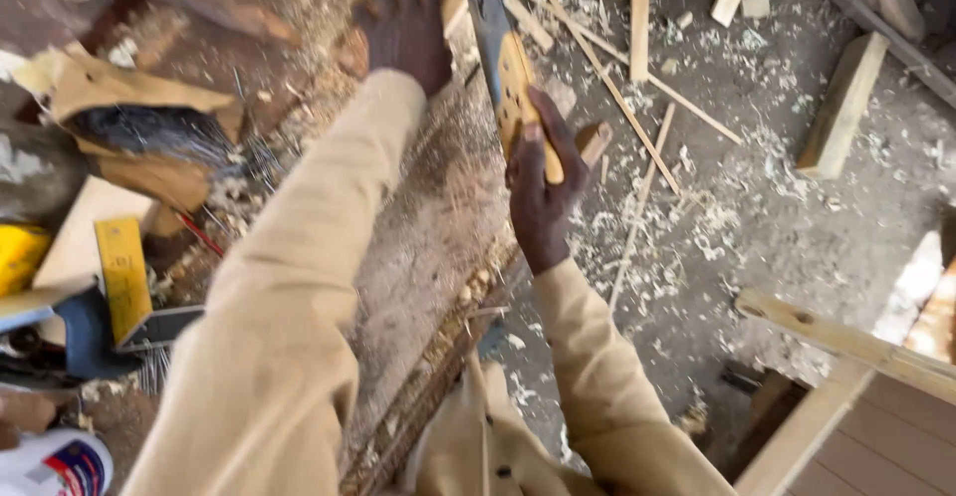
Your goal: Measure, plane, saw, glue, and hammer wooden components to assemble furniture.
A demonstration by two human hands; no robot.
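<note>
I am watching one handsaw (498, 58), its yellow handle gripped tight in my right hand (543, 192). My left hand (403, 23) is pressing flat on the sawdusty plank (428, 237) just left of the blade. A slipping blade could be nicking those fingers.

I count two hands, left (403, 23) and right (543, 192); one handsaw (503, 53); one yellow square ruler (124, 277); one wood block (843, 106) on the floor; one white plastic bottle (55, 464); thin wood strips beyond counting.
</note>
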